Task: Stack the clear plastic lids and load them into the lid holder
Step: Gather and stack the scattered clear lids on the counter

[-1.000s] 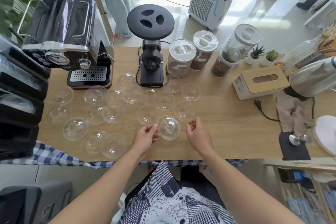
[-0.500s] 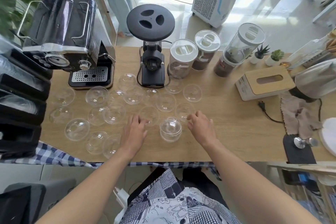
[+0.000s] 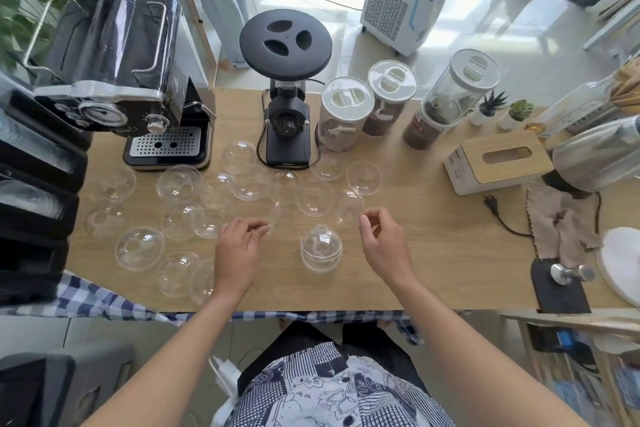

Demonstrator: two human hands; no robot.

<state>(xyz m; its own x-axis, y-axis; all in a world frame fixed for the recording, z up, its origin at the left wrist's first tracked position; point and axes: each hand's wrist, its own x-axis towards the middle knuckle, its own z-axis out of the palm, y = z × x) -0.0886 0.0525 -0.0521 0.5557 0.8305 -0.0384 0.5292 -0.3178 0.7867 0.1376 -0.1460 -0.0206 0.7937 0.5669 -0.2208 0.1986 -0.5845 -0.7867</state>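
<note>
My two bare hands hover over a pale wood-grain table (image 3: 433, 253), either side of a short stack of clear domed lids (image 3: 321, 250) that stands alone near the front edge, its glossy rounded shells nested one on another with a small round opening on top. My left hand (image 3: 239, 255), left of the stack, has thumb and fingertips drawn together on the rim of a thin, transparent lid (image 3: 277, 215); its outline is faint, so I cannot tell how firmly I hold it. My right hand (image 3: 382, 246), right of the stack, pinches the rim of another clear lid (image 3: 348, 206) between thumb and forefinger. Behind and left of the stack, many more loose dome lids (image 3: 178, 184) lie scattered, bowl-shaped and catching the light. Farther back from the stack stand a black grinder (image 3: 285, 114) with a flat round top, a chrome-and-black espresso machine (image 3: 117, 69) and three cylindrical canisters (image 3: 346, 114) with white lids. Well to the right of the stack sits a boxy tissue holder (image 3: 498, 161) with a wooden top. At the far left, black stacked trays (image 3: 31, 184) hold clear plastic.
</note>
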